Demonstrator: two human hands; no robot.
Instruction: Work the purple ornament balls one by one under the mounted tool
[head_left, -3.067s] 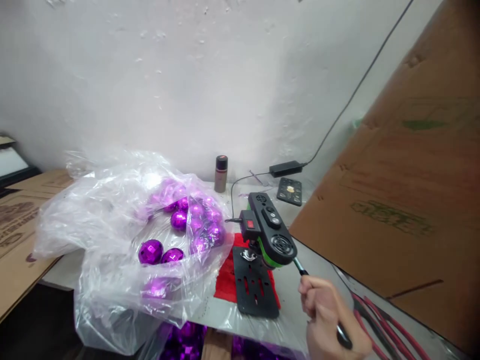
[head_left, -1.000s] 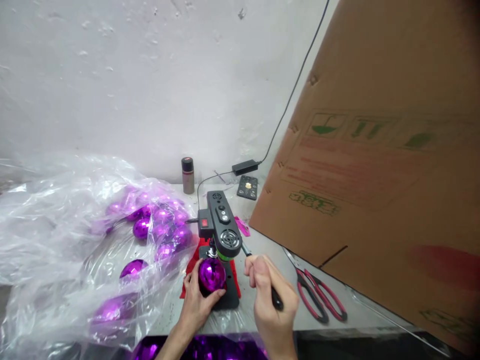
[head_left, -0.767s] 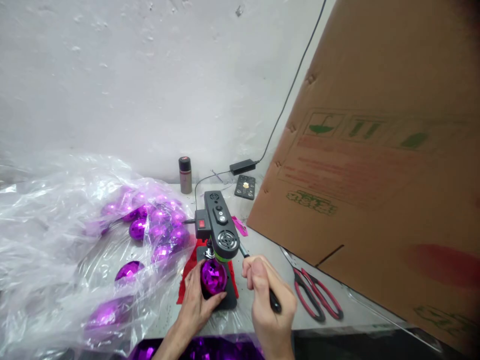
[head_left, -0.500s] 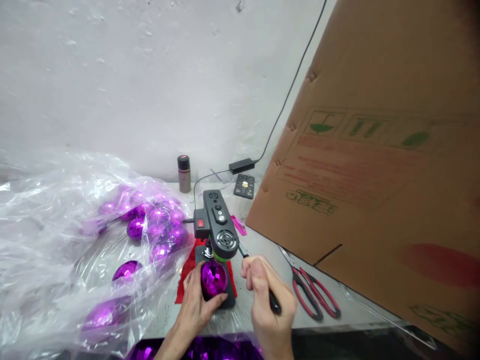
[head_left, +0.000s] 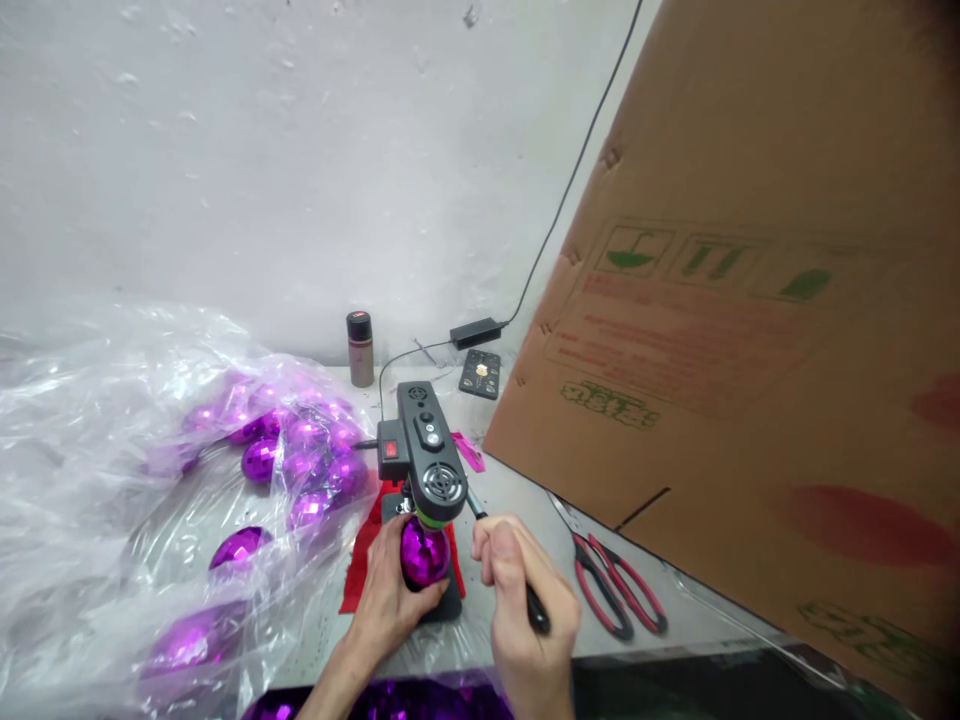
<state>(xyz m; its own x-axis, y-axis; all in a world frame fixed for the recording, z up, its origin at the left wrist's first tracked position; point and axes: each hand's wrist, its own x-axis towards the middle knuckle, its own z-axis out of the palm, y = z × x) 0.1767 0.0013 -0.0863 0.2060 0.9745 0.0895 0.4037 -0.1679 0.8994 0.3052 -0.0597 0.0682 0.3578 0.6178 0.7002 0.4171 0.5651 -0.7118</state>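
Note:
My left hand (head_left: 391, 590) is wrapped round a shiny purple mirror-faceted ball (head_left: 425, 556), its thumb along the near side. The ball sits beneath the head of a small black bench drill press (head_left: 431, 455), over its dark base (head_left: 448, 606). My right hand (head_left: 525, 590) is closed in a fist round the black-gripped lever (head_left: 537, 610) on the machine's right side. The drill head's lower end meets the top of the ball; whether a bit is inside it is hidden. Red cloth (head_left: 360, 575) lies under the base.
Clear plastic sheeting (head_left: 90, 470) with several purple balls (head_left: 260, 460) spreads on the left. Red-handled scissors (head_left: 622, 590) lie right, beside a large cardboard box (head_left: 720, 300). Behind the machine are a dark bottle (head_left: 360, 350), a power adapter (head_left: 478, 332) and a black card-like object (head_left: 481, 373).
The whole view has shifted slightly, so things appear a little further left. The ball sits slightly higher against the drill head in view; both hands keep their grips.

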